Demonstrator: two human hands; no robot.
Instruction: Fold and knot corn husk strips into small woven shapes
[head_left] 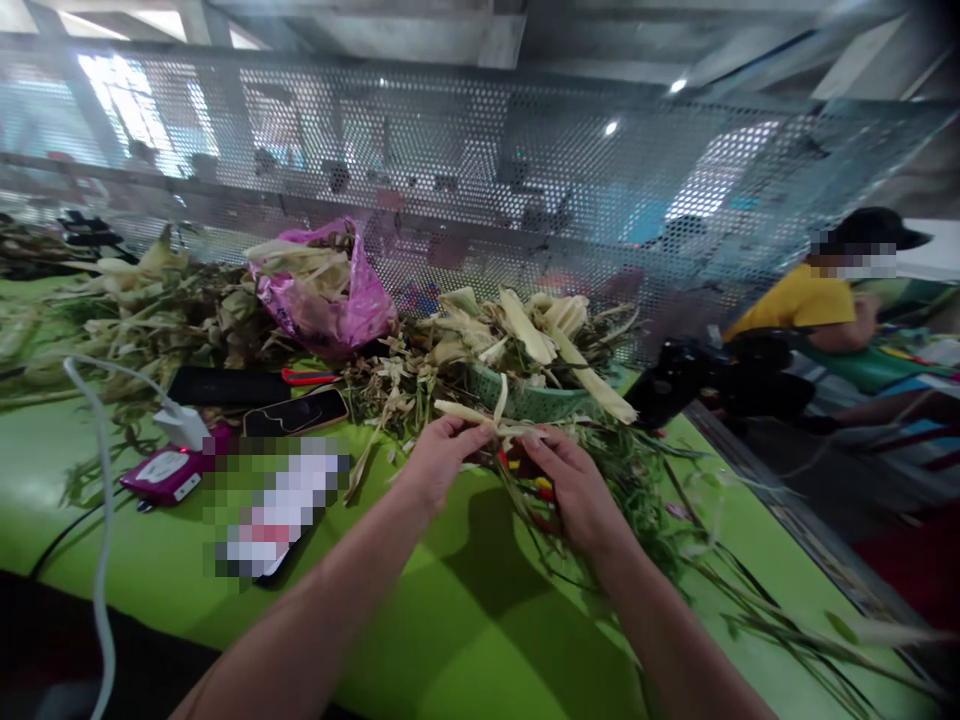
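My left hand pinches the left end of a pale dried leaf strip held just above the green table. My right hand is closed on the strip's right end, over green stems and small red and yellow bits. A green plastic basket heaped with dried husks stands just behind both hands.
A pink plastic bag of husks and more dried plants lie at the back left. Phones, a pink device and a white charger cable lie on the left. A perforated metal screen runs behind. A person in yellow sits at right.
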